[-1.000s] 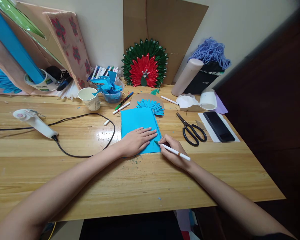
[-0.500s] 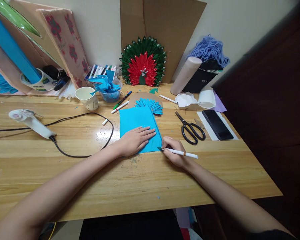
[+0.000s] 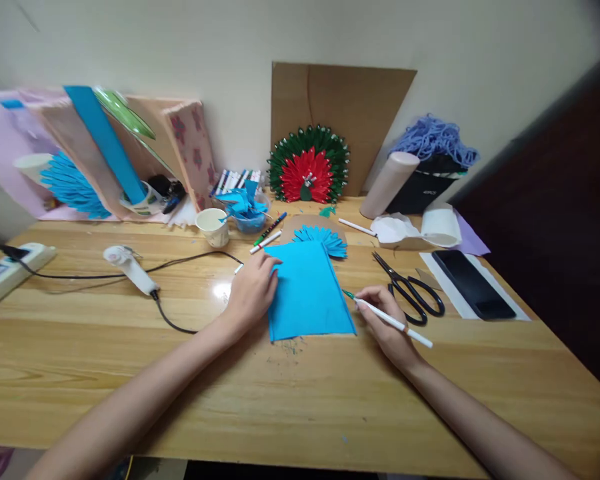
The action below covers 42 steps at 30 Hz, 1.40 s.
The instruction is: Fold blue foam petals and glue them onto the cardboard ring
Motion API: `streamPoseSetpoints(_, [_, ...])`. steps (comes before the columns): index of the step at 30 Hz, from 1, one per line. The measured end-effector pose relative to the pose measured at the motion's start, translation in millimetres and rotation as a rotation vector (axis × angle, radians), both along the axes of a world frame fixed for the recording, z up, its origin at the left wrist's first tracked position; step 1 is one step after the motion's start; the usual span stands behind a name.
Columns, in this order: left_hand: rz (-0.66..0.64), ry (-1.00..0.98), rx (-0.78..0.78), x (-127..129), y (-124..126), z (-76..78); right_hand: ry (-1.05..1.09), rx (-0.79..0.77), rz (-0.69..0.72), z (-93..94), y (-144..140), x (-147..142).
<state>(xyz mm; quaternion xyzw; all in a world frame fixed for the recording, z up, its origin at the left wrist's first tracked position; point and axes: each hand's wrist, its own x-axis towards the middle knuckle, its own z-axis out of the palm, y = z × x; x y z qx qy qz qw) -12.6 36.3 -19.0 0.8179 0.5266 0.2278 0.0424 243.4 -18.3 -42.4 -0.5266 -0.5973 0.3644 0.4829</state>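
My left hand (image 3: pixel 250 290) lay on the left edge of the blue paper sheet (image 3: pixel 307 293), its fingers (image 3: pixel 269 263) curled over the upper left corner and gripping that edge. The sheet rested flat on the wooden bench (image 3: pixel 300 393), near its middle, wider at the near end than at the far end. My right hand (image 3: pixel 387 317) sat just beside the sheet's right edge, fingers clenched around a white marker (image 3: pixel 395 323) whose green tip pointed at that edge, about touching it; the marker's rear end stuck out to the right over the bench.

Just beyond the sheet lay a fan of folded blue paper petals (image 3: pixel 323 239) on a piece of brown card. To the right of my right hand lay black scissors (image 3: pixel 410 293), closed, and farther right a dark phone (image 3: pixel 473 283) on a white sheet. A white glue gun (image 3: pixel 130 265) lay to the left with its black cord curving toward my left hand. A paper cup (image 3: pixel 213 227) stood beside a clear bowl of blue paper pieces (image 3: pixel 245 208), with two markers lying near them. Against the wall stood a red and green paper peacock (image 3: pixel 309 167) in front of a cardboard panel (image 3: pixel 343 113).
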Motion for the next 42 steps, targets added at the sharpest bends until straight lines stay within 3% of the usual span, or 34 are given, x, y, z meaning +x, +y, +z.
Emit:
streamPoseSetpoints(3, [0.324, 0.120, 0.005, -35, 0, -4.9, -0.150, 0.040, 0.031, 0.3, 2, -1])
streamPoseSetpoints(5, [0.395, 0.128, -0.029, -53, 1, -12.6, -0.293, 0.119, 0.125, -1.5, 5, -3])
streamPoseSetpoints(9, [0.325, 0.069, -0.032, -64, 7, -22.7, -0.633, 0.344, 0.375, -8.7, 17, -13])
streamPoseSetpoints(13, [0.254, -0.159, -0.019, -53, 5, -17.1, -0.755, 0.361, 0.369, -11.3, 34, -24])
streamPoseSetpoints(15, [0.175, -0.304, -0.038, -42, 1, -11.7, -0.678, 0.337, 0.306, -6.4, 40, -28])
streamPoseSetpoints(18, [0.005, -0.472, -0.119, -19, -8, -5.2, -0.362, 0.198, 0.252, 5.9, 42, -35])
streamPoseSetpoints(21, [-0.112, -0.523, -0.152, 6, -13, -2.9, -0.009, 0.085, 0.300, 14.8, 41, -43])
streamPoseSetpoints(24, [-0.166, -0.511, -0.135, 24, -13, -4.0, 0.175, 0.062, 0.313, 15.3, 43, -48])
streamPoseSetpoints(29, [-0.132, -0.579, -0.121, 34, -11, -7.1, 0.299, 0.085, 0.240, 8.2, 46, -42])
streamPoseSetpoints(32, [-0.136, -0.593, -0.129, 32, -11, -7.0, 0.330, 0.052, 0.282, 6.6, 46, -38])
streamPoseSetpoints(42, [-0.326, -0.472, -0.119, 15, -5, -13.3, 0.315, -0.164, 0.424, 11.2, 46, -32])
